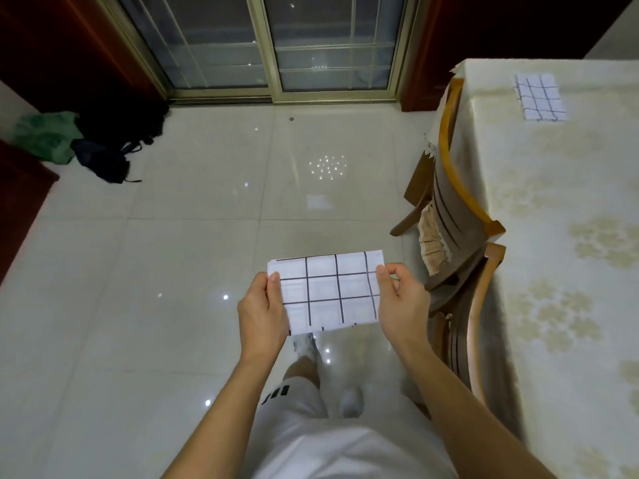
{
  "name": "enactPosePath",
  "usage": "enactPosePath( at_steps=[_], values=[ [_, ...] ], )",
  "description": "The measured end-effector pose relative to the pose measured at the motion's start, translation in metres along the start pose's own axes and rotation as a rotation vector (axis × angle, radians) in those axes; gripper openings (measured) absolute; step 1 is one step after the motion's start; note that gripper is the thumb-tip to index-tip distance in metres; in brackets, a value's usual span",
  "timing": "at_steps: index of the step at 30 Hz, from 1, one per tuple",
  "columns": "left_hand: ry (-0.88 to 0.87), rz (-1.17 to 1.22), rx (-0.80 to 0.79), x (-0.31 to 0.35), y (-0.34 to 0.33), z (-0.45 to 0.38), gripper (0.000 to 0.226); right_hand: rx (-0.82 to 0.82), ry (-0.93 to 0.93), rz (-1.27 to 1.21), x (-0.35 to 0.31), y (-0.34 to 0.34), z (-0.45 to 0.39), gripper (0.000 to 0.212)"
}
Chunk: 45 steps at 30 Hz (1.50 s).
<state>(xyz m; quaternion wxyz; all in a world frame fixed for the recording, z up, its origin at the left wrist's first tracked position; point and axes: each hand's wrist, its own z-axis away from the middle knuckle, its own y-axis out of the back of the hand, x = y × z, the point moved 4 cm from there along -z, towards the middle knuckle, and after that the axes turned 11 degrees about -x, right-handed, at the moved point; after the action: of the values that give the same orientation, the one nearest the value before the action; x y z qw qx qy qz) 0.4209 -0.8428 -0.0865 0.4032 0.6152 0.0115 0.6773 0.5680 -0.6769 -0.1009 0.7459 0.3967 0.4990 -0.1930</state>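
Note:
I hold a folded white cloth with a dark grid pattern [328, 292] flat in the air in front of me, above the tiled floor. My left hand [262, 309] grips its left edge, thumb on top. My right hand [401, 302] pinches its right edge, thumb on top and fingers curled beneath. A second folded cloth of the same pattern [539, 96] lies on the table at the far right.
A table with a cream floral cloth [553, 236] fills the right side. Two wooden chairs [453, 202] are pushed against its left edge. Dark bags and a green bag [103, 146] lie on the floor at left. A sliding glass door [276, 46] stands ahead.

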Motion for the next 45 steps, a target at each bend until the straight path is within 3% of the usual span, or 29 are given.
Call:
enactPosePath(
  at_steps=[8, 18, 26, 35, 45],
  values=[
    [-0.033, 0.038, -0.065, 0.015, 0.003, -0.114, 0.034, 0.041, 0.006, 0.108, -0.031, -0.026, -0.095, 0.02],
    [-0.098, 0.069, -0.112, 0.055, 0.035, -0.273, 0.041, 0.106, -0.055, -0.016, -0.088, -0.076, -0.226, 0.022],
    [-0.082, 0.055, -0.16, 0.07, 0.027, -0.345, 0.041, 0.11, -0.117, -0.068, -0.103, -0.084, -0.293, 0.022],
    [-0.137, 0.03, -0.24, 0.14, -0.041, -0.437, 0.041, 0.219, -0.141, -0.113, -0.09, -0.038, -0.392, 0.023],
    [-0.246, -0.076, -0.339, 0.248, -0.168, -0.535, 0.036, 0.4, -0.191, -0.16, -0.071, 0.071, -0.515, 0.022]
  ],
)
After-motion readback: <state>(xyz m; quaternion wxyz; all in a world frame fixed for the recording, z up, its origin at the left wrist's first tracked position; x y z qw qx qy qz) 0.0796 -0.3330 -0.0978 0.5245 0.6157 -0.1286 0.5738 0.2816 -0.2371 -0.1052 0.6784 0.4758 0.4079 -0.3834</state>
